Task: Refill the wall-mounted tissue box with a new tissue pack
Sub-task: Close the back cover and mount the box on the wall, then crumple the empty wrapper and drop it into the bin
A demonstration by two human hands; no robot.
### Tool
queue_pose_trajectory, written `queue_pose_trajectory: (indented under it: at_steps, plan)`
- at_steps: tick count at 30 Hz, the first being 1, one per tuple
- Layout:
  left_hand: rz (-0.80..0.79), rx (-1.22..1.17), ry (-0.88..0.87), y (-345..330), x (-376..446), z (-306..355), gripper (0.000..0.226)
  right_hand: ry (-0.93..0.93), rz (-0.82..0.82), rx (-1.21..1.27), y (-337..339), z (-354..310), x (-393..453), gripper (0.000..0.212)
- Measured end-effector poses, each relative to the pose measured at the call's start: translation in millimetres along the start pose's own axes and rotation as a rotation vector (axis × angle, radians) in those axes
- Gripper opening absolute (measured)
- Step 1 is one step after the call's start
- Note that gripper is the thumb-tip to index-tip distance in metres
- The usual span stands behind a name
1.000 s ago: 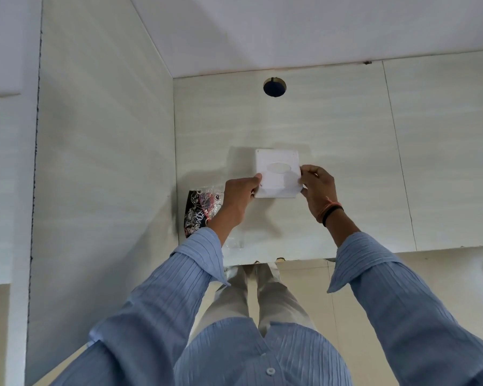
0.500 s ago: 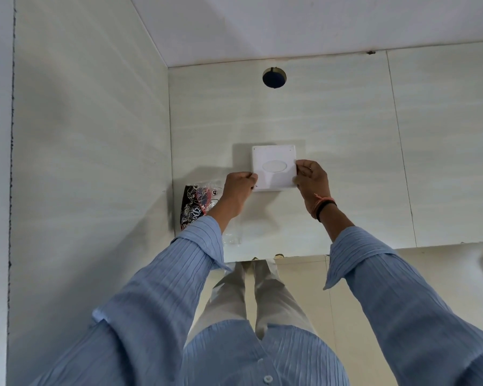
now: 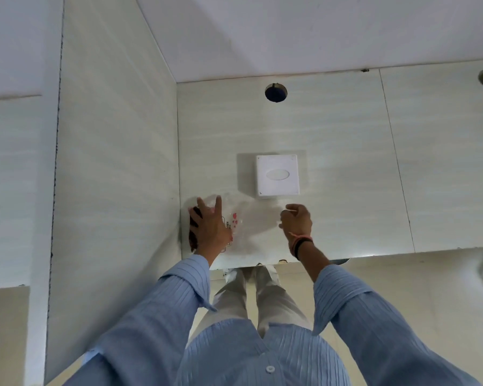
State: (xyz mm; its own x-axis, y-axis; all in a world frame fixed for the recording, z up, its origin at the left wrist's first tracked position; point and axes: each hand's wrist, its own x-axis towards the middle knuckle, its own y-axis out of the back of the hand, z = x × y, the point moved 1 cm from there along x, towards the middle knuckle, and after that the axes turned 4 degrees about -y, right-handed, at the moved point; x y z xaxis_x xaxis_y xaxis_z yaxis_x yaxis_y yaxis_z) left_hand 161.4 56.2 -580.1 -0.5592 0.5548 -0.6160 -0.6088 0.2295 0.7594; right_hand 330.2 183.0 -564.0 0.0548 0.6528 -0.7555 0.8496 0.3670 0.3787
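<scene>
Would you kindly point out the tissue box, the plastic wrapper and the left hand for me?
tissue box (image 3: pixel 277 175): head view, on the middle of its white front cover.
plastic wrapper (image 3: pixel 236 218): head view, on the clear film with pink print.
left hand (image 3: pixel 211 227): head view, on the back of the hand.

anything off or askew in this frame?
Nothing obviously damaged. The tissue box sits closed and square on the wall. Only loose item: a crumpled clear wrapper against the wall under the left hand. Right hand is off the box.

Smooth white plastic tissue box (image 3: pixel 277 175); glossy clear wrapper (image 3: pixel 236 224)
</scene>
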Motion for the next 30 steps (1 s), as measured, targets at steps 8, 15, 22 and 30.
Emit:
queue_pose_trajectory:
  at_steps: [8,15,22,30]
  plan:
    - [0.399,-0.540,-0.100,31.0,-5.7,-4.3,0.017,-0.076,-0.352,-0.019,-9.7,-11.4,-39.1,0.027]
    - [0.446,-0.910,-0.187,72.8,-20.8,34.3,0.033,-0.105,-0.696,0.358,-7.7,-53.1,-68.1,0.045]
    - [0.333,-1.065,-0.525,111.6,-53.2,73.0,0.030,0.192,-0.640,0.543,18.5,-102.0,-89.8,0.030]
    - [-0.080,-1.454,-0.545,129.1,-91.2,100.0,0.019,0.304,-0.409,0.641,63.5,-109.3,-115.6,0.016]
